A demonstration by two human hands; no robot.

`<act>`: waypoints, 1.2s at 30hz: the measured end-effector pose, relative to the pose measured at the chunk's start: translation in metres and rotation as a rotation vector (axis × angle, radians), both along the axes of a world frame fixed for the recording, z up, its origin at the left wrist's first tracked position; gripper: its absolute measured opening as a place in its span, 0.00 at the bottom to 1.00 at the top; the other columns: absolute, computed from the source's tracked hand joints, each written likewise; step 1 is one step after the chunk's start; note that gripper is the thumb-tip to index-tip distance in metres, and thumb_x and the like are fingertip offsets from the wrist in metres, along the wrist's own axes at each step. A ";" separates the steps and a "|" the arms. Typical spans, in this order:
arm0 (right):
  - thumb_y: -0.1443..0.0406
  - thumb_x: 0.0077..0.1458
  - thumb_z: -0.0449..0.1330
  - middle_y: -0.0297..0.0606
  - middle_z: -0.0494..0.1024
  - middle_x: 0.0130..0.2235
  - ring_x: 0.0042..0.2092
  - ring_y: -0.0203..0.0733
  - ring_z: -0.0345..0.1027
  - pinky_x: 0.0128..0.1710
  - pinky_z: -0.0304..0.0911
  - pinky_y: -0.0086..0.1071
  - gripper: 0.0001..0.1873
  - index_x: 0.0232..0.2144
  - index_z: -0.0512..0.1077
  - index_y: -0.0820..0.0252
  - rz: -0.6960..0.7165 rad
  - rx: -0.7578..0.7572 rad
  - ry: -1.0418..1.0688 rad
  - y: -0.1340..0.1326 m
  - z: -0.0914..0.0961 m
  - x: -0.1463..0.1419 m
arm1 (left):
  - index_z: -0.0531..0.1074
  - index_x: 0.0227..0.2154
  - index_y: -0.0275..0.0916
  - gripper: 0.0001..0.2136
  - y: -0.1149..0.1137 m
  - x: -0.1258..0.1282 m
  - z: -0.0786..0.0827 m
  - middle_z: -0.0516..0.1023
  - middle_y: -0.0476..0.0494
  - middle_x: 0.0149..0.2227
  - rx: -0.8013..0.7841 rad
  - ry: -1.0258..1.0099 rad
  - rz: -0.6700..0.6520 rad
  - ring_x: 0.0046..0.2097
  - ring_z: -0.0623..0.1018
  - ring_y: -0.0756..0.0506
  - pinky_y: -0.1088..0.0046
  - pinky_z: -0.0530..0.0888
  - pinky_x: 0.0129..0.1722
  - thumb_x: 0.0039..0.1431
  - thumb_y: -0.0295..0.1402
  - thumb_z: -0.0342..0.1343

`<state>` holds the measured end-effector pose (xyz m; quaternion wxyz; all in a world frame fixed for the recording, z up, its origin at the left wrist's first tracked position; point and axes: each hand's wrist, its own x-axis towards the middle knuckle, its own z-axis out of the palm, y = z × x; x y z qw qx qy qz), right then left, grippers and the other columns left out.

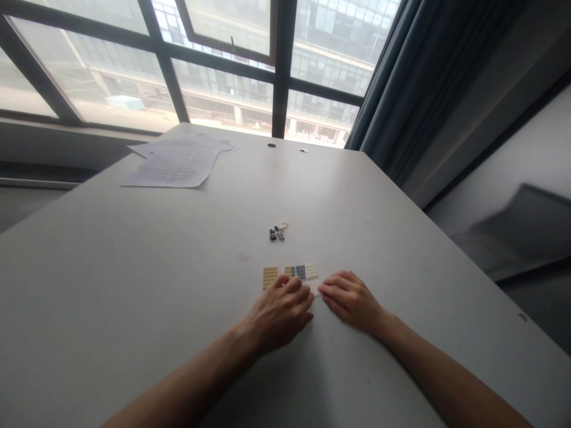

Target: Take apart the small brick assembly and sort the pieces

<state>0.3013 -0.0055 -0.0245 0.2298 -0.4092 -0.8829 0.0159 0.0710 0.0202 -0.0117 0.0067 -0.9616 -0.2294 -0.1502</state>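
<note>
Studded toy-brick plates lie in a row on the table before my hands: a tan plate (pixel 270 276) at the left, a smaller tan plate (pixel 288 270), a grey plate (pixel 300 271) and a white plate (pixel 311 271). My left hand (pixel 285 306) rests just below them, its fingers curled and close together; whatever they grip is hidden. Opposite it, my right hand (pixel 350 297) has bent fingers pressed together. Its fingertips meet a small, flat white piece (pixel 316 286) between the two hands, whose details are blurred.
Several tiny black and white pieces (pixel 276 232) lie in a cluster beyond the plates. Printed paper sheets (pixel 178 163) spread over the far left of the white table (pixel 187 255). Windows stand behind it, and a dark curtain (pixel 419 77) hangs at the right.
</note>
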 end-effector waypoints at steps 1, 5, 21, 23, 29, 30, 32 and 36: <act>0.67 0.59 0.55 0.40 0.77 0.41 0.44 0.44 0.66 0.46 0.62 0.41 0.12 0.45 0.71 0.56 -0.006 -0.004 -0.008 0.000 0.000 -0.001 | 0.68 0.42 0.38 0.10 0.000 0.000 0.000 0.73 0.42 0.40 -0.007 0.004 0.007 0.44 0.68 0.42 0.60 0.60 0.46 0.61 0.36 0.52; 0.66 0.59 0.54 0.40 0.77 0.42 0.44 0.44 0.66 0.47 0.62 0.42 0.12 0.45 0.71 0.56 -0.011 -0.016 -0.013 0.000 0.001 -0.002 | 0.67 0.43 0.38 0.10 0.000 -0.001 0.000 0.73 0.41 0.42 -0.022 0.011 0.020 0.46 0.68 0.41 0.60 0.60 0.47 0.62 0.36 0.50; 0.66 0.60 0.54 0.41 0.76 0.41 0.43 0.44 0.66 0.46 0.63 0.41 0.13 0.46 0.70 0.58 -0.011 -0.014 0.019 0.000 0.000 -0.003 | 0.68 0.42 0.39 0.09 -0.001 0.000 -0.002 0.73 0.42 0.41 -0.003 -0.041 0.018 0.45 0.69 0.42 0.60 0.62 0.47 0.61 0.36 0.52; 0.67 0.59 0.54 0.42 0.76 0.41 0.43 0.44 0.66 0.46 0.63 0.41 0.13 0.47 0.70 0.59 -0.017 0.000 0.043 0.000 -0.002 -0.002 | 0.69 0.44 0.40 0.10 0.001 -0.001 -0.001 0.74 0.42 0.42 -0.002 -0.092 0.023 0.45 0.70 0.42 0.61 0.62 0.47 0.61 0.36 0.51; 0.67 0.58 0.55 0.42 0.75 0.41 0.42 0.44 0.66 0.44 0.65 0.40 0.14 0.46 0.70 0.58 -0.013 0.001 0.087 -0.001 -0.004 -0.002 | 0.73 0.38 0.41 0.08 0.048 -0.023 0.005 0.76 0.44 0.42 -0.053 -0.318 0.376 0.46 0.71 0.42 0.62 0.64 0.46 0.61 0.37 0.52; 0.67 0.58 0.55 0.42 0.75 0.40 0.42 0.44 0.66 0.44 0.65 0.40 0.13 0.46 0.70 0.58 -0.009 -0.001 0.092 -0.001 -0.004 -0.002 | 0.73 0.39 0.41 0.08 0.060 -0.028 0.005 0.76 0.43 0.42 -0.066 -0.323 0.474 0.46 0.71 0.41 0.61 0.65 0.46 0.60 0.36 0.53; 0.68 0.58 0.55 0.42 0.75 0.41 0.42 0.44 0.65 0.43 0.65 0.40 0.13 0.46 0.70 0.58 -0.008 -0.010 0.102 -0.001 -0.004 -0.002 | 0.72 0.44 0.41 0.12 0.083 -0.036 0.003 0.76 0.42 0.45 -0.097 -0.282 0.585 0.47 0.71 0.39 0.61 0.66 0.46 0.58 0.36 0.53; 0.68 0.58 0.55 0.42 0.75 0.41 0.42 0.44 0.65 0.43 0.65 0.41 0.13 0.46 0.70 0.58 -0.012 -0.025 0.110 -0.001 -0.004 -0.002 | 0.73 0.48 0.44 0.15 0.109 -0.039 -0.007 0.75 0.43 0.45 -0.155 -0.180 0.589 0.47 0.71 0.39 0.60 0.67 0.46 0.59 0.33 0.50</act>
